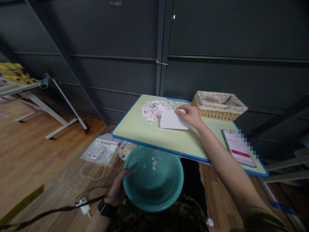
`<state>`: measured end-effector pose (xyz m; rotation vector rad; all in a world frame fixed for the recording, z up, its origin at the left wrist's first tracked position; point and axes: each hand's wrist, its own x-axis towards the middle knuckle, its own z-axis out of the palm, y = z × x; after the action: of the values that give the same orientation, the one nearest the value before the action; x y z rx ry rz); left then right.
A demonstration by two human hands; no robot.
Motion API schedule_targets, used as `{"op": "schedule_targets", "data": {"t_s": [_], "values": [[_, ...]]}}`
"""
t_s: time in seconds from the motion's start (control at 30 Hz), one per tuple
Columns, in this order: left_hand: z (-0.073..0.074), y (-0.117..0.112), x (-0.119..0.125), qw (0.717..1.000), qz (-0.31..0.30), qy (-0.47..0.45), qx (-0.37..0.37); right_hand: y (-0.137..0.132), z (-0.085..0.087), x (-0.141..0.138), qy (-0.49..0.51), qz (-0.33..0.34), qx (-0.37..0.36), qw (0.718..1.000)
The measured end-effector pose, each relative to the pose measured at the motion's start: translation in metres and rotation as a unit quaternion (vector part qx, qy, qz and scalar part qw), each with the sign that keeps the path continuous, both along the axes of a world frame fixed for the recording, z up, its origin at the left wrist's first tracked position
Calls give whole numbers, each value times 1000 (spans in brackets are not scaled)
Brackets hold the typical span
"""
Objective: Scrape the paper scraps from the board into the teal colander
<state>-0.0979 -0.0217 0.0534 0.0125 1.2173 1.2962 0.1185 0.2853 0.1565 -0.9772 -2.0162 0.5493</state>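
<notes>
My left hand (117, 190) grips the rim of a teal plastic basket (153, 178), held just below the near edge of a small green table (169, 141). A few white paper scraps lie inside the basket. My right hand (190, 115) reaches across the table with its fingers closed on the far edge of a white card (173, 120) that lies flat on the tabletop. Just left of the card sits a pile of pink and white paper scraps (154, 109).
A wicker basket with a cloth lining (219, 105) stands at the table's far right. A phone or tablet (238, 148) lies near the right edge. On the wooden floor are an open white box (101, 150), cables and a charger (83, 206). A white rack (38, 96) stands left.
</notes>
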Motion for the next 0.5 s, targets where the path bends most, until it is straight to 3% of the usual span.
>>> {"op": "schedule_targets", "data": {"t_s": [0.3, 0.5], "values": [[-1, 0, 0, 1000, 5, 2, -20, 0, 3, 0, 9, 20, -12, 1000], [-6, 0, -2, 1000, 8, 2, 6, -1, 5, 1, -3, 46, -33, 998]]}}
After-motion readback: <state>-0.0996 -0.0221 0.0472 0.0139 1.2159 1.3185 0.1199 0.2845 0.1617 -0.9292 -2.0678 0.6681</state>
